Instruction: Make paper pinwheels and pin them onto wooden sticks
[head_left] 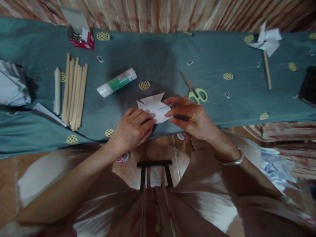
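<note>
A small white paper [154,103] with slits cut into its edges lies near the front edge of the table, between my hands. My left hand [134,128] is closed, its fingertips on the lower left part of the paper. On the paper's right side, the fingers of my right hand [191,117] are bent around its edge and pinch it. Green-handled scissors [197,94] lie just beyond my right hand. A glue stick [117,83] with a green label rests behind and to the left of the paper.
Several wooden sticks [74,93], a white tube [57,90] and a paper stack [12,85] lie at left. Behind them stands an open red box [84,39] of metal pieces. A paper pinwheel [268,41] on a stick and a dark object [308,86] are at right.
</note>
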Tool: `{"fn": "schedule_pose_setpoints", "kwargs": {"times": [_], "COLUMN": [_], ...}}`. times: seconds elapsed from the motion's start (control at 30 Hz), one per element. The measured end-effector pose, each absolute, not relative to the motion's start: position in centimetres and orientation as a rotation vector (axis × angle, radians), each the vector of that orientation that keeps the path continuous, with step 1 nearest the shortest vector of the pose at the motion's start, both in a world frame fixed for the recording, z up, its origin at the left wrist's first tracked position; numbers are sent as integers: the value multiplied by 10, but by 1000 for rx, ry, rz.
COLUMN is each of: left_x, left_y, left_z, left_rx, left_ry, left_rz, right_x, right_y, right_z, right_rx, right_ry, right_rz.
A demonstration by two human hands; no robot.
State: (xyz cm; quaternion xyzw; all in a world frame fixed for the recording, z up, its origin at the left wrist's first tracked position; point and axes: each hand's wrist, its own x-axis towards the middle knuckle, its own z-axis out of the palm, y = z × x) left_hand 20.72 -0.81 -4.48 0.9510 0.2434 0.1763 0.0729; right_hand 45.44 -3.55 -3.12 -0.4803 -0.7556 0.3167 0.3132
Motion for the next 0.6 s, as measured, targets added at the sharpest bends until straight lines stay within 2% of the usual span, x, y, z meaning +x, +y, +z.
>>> {"fn": "schedule_pose_setpoints", "kwargs": {"times": [0.6], "left_x": [207], "left_y": [-12], "left_z": [-48], "left_rx": [2815], "left_ry": [682], "left_rz": [615], "right_x": [439], "right_y": [-25], "right_z": [-42], "right_rx": [-1334], "right_ry": [-1981], "right_rz": [758]}}
